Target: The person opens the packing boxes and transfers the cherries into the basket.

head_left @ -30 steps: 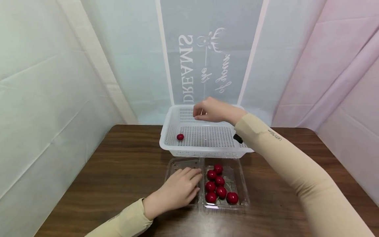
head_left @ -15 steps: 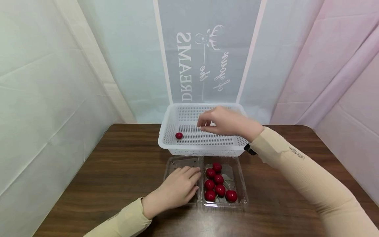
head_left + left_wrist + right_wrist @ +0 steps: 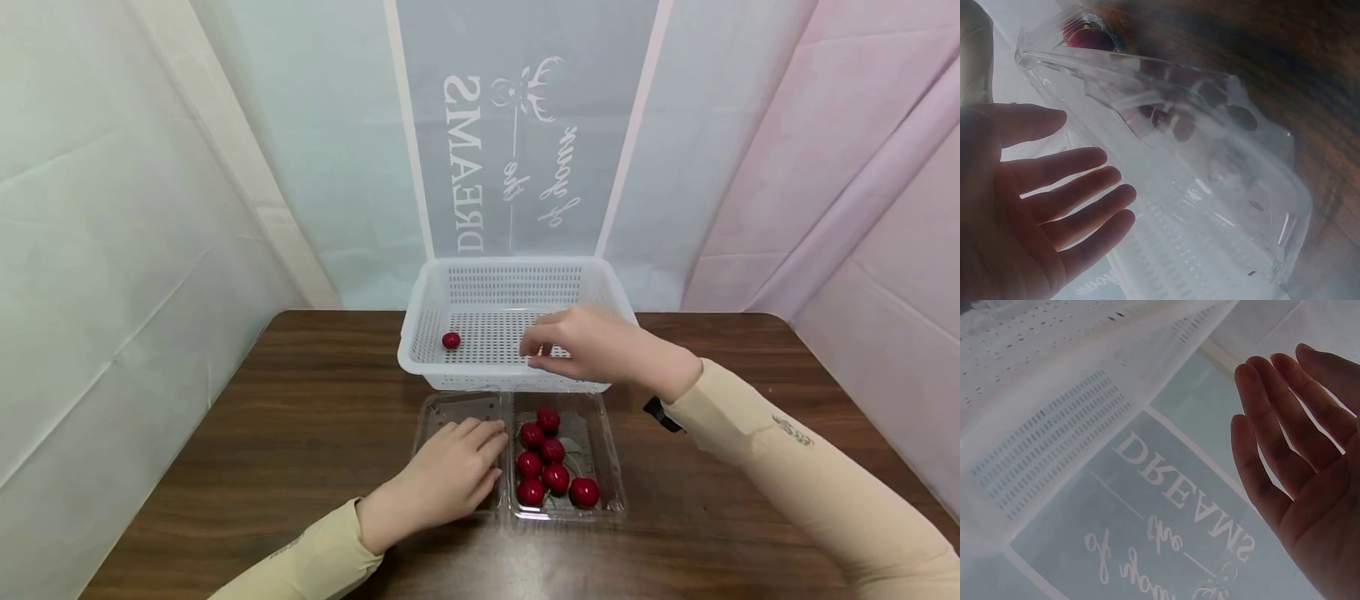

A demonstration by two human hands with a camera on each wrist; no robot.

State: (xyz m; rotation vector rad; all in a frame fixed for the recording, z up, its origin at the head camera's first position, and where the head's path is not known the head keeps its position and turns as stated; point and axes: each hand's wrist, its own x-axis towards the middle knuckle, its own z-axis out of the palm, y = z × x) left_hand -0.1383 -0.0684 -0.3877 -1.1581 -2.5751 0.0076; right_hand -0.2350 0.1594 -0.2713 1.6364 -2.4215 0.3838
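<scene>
My left hand (image 3: pixel 450 473) rests on the lid half of a clear plastic clamshell box (image 3: pixel 617 492), its fingers nearly straight in the left wrist view. Several red cherries (image 3: pixel 555 477), some with stems, lie in the box's right half. Behind the box stands a white perforated basket (image 3: pixel 411 342) with one cherry (image 3: pixel 451 340) at its left. Over the basket's front right part hovers my right hand (image 3: pixel 600 346), fingers loosely bent. The right wrist view shows this hand (image 3: pixel 1310 456) holding nothing, beside the basket's slotted wall (image 3: pixel 1054 444).
A dark wood-grain table (image 3: pixel 300 417) carries the box and basket. White cloth walls (image 3: pixel 135 208) enclose the left and right sides. A grey-blue printed panel (image 3: pixel 525 125) hangs behind the basket.
My right hand has moved from the basket's back toward its front right, with nothing in it. The left hand stays on the lid. The view has shifted slightly.
</scene>
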